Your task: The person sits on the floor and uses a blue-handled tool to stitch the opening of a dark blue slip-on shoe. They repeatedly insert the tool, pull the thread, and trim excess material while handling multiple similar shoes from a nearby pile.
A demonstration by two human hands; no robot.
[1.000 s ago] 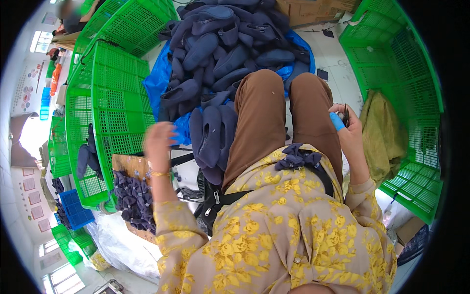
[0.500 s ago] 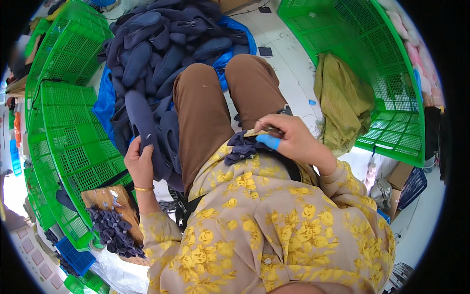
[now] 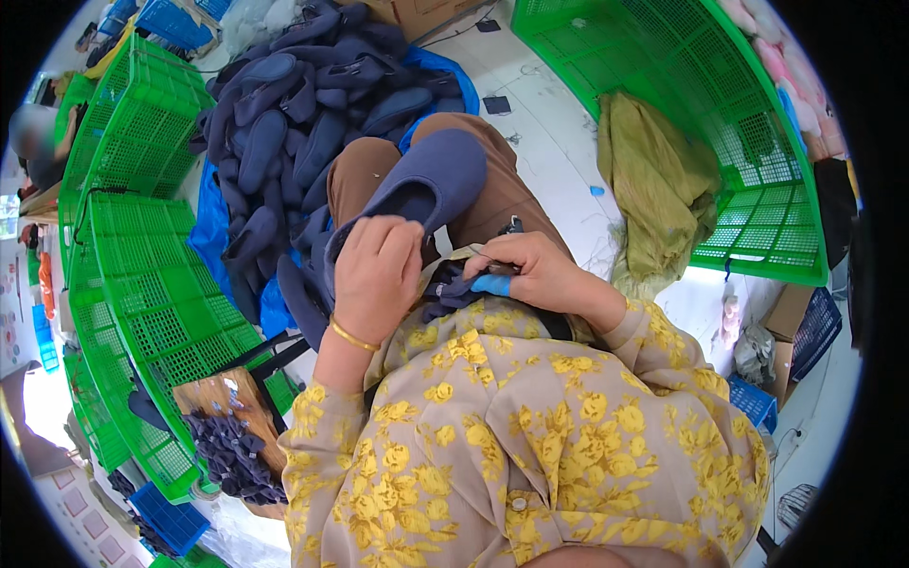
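Observation:
A navy slipper [image 3: 445, 175] lies across my knees, its toe pointing away and to the right. My left hand [image 3: 377, 275], with a gold bangle at the wrist, is closed on the slipper's heel end. Beside it, my right hand [image 3: 540, 275] is pinched over my lap, with blue tape around one digit. What its fingertips hold is too small to make out. Bunched navy fabric pieces [image 3: 447, 292] rest in my lap, just under the right fingers. Beyond my knees is a large heap of similar slippers [image 3: 275, 142] on a blue sheet [image 3: 210, 227].
Green mesh crates [image 3: 156, 312] stand along the left, and another green crate [image 3: 767, 151] at right holds an olive cloth sack [image 3: 653, 180]. At my left, a wooden board [image 3: 213, 393] carries many small navy fabric bows [image 3: 232, 459]. A cardboard box [image 3: 417, 14] sits at the back.
My left hand has brought a slipper from beside my left leg up and right onto my knees, close to the right hand. The right hand has moved slightly left, still pinched.

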